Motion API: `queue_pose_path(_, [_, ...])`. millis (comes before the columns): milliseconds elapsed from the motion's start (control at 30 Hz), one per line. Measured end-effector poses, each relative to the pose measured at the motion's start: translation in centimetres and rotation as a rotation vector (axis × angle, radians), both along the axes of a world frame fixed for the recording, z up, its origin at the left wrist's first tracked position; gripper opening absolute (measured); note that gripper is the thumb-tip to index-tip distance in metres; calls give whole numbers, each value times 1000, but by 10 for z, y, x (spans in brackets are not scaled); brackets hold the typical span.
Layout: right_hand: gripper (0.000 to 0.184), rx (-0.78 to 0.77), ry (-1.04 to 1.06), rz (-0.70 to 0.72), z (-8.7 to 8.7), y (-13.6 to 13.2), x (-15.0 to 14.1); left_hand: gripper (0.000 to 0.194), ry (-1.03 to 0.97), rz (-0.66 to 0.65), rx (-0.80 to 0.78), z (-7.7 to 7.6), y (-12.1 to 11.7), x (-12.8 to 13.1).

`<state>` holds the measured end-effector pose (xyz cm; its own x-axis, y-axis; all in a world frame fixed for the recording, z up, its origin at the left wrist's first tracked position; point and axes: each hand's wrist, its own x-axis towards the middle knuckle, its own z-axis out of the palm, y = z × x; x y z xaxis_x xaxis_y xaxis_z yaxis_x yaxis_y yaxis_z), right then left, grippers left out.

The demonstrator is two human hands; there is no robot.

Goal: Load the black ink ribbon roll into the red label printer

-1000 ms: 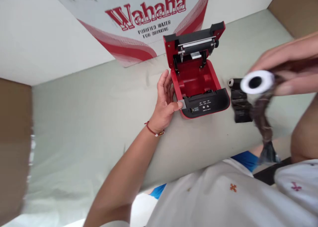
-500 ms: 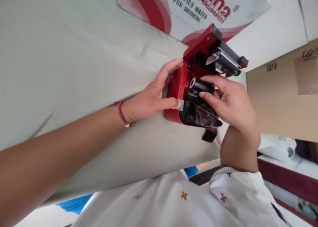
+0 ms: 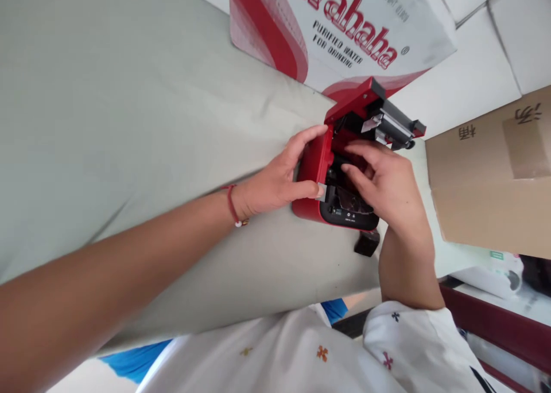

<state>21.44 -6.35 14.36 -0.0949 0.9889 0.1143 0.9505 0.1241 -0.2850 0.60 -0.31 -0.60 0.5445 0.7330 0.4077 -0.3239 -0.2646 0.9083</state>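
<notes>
A small red printer (image 3: 316, 162) with a black inside stands on the pale tabletop, its lid (image 3: 353, 103) tilted up to show a dark roller. My left hand (image 3: 278, 181) grips the printer's left wall, the thumb on a small grey tab (image 3: 322, 192) at the near corner and the fingers along the far part. My right hand (image 3: 387, 186) reaches into the compartment, thumb and fingers bent around a black roll (image 3: 338, 172) that is mostly hidden in shadow and behind the hand. A dark, shiny strip (image 3: 353, 201) lies along the compartment's front edge.
Behind the printer stands a white and red water carton (image 3: 336, 43). A brown cardboard box (image 3: 486, 175) is at the right. A small dark block (image 3: 367, 242) lies on the tabletop (image 3: 193, 94) just in front of the printer.
My right hand has lowered the black roll into the printer's compartment; its white-cored end showed before and is now hidden. The view has shifted, showing more of the carton. My left hand keeps its grip.
</notes>
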Motion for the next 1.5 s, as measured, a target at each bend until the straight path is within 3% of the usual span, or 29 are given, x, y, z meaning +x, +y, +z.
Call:
queue_pose_path(100, [18, 119, 263, -96, 9, -20, 2, 95, 4, -36, -50, 2, -1, -2])
queue_pose_path(200, [29, 533, 390, -254, 6, -28, 17, 95, 18, -51, -66, 2, -1, -3])
queue_pose_path(267, [42, 695, 366, -274, -2, -19, 33, 96, 10, -61, -81, 2, -1, -2])
queue_pose_path(367, [59, 580, 421, -194, -17, 1, 52, 97, -13, -81, -118, 3, 0, -1])
queue_pose_path(467, [65, 437, 481, -152, -25, 9, 53, 100, -15, -104, -163, 7, 1, -1])
queue_pose_path(633, [55, 505, 419, -176, -26, -23, 31, 110, -10, -114, -218, 11, 0, -1])
queue_pose_path(767, [45, 490, 383, -140, -29, -55, 18, 106, 11, -93, -197, 4, 3, -1])
queue_pose_path(867, [43, 447, 385, -115, -35, -68, 13, 95, 61, -3, -59, 1, 1, -1])
queue_pose_path(1033, [41, 437, 372, -101, -41, -73, 8, 62, 76, 488, 455, 20, -31, -2])
queue_pose_path(1133, [38, 458, 374, -85, -42, -72, 8, 61, 37, 528, 737, 38, -57, 2])
queue_pose_path(1267, [37, 461, 368, -57, -42, -71, 9, 53, 195, 588, 699, 54, -70, 10])
queue_pose_path(1400, [43, 446, 338, -61, -43, -72, 11, 33, 317, 597, 586, 67, -61, 13])
queue_pose_path(1500, [47, 445, 344, -77, -44, -71, 12, 23, 346, 569, 630, 73, -56, 13])
